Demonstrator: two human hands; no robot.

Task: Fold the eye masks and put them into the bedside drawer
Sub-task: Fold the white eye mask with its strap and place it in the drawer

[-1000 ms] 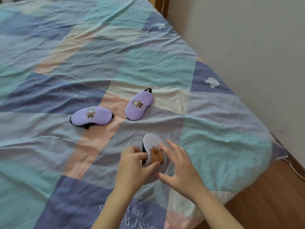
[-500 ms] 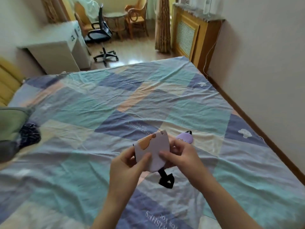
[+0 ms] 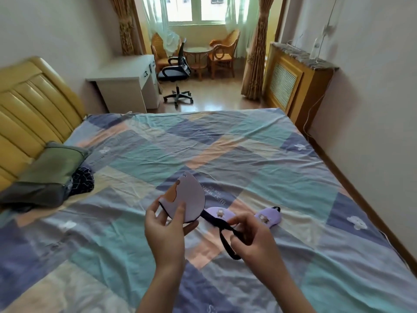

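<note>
My left hand (image 3: 165, 231) holds a folded pale eye mask (image 3: 184, 197) with a brown animal print, raised above the bed. Its black elastic strap (image 3: 225, 238) hangs out to the right, and my right hand (image 3: 252, 238) pinches that strap. Behind my hands, two purple eye masks lie flat on the patchwork bedsheet (image 3: 259, 154): one purple mask (image 3: 217, 213) partly hidden by the strap, the other purple mask (image 3: 267, 216) further right. No bedside drawer shows in view.
A yellow padded headboard (image 3: 29, 114) and a green pillow (image 3: 49, 170) with dark clothing lie at the left. Beyond the bed stand a white desk (image 3: 126, 84), a black office chair (image 3: 178, 71) and a wooden radiator cover (image 3: 293, 86). A wall runs along the right.
The view has lifted from the bed to take in the room. My right hand let go of the folded mask body and took hold of its strap, pulling it out to the right.
</note>
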